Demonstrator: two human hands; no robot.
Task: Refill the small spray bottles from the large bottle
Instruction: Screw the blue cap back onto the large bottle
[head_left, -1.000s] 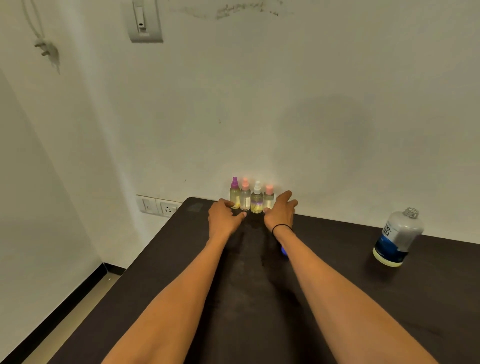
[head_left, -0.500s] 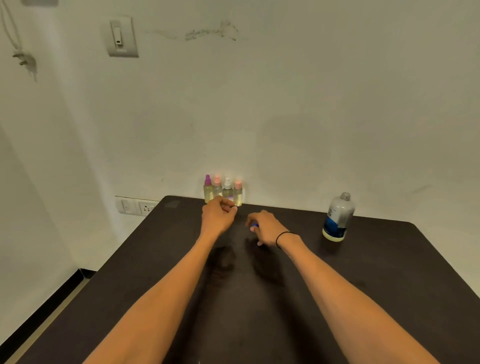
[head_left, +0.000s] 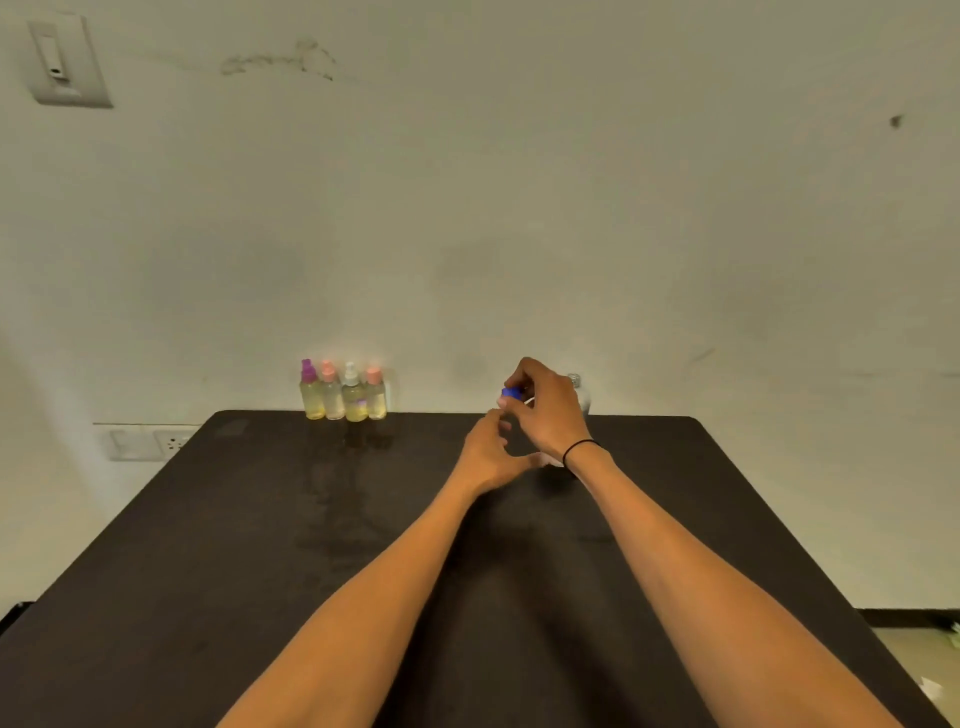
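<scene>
— Now that both hands have left the row of small spray bottles (head_left: 343, 392) at the back edge of the counter (head_left: 260, 519), where do they stand?

— They have shifted to the right. The right hand (head_left: 548, 410) has risen off the counter and pinches a blue cap (head_left: 511, 393) in its curled fingers (head_left: 522, 371). A second ago it lay beside the four bottles.

— And the left hand (head_left: 488, 457)?

— It sits just below the right one, fingers loosely curled toward the cap. Whether it touches or holds anything, I cannot tell.

— Where is the large bottle (head_left: 581, 392)?

— Right behind the right hand, by the wall. Only its open neck and a strip of its side show past the knuckles. Half a second ago it stood well apart from both hands.

— So what does that mean for the job?

— The four small bottles stand capped and together, each with pale liquid inside. My guess is the refilling is over and the cap is headed for the large bottle's neck.

— Any risk?

— The neck is mostly hidden, so the cap could go on crooked.
</scene>
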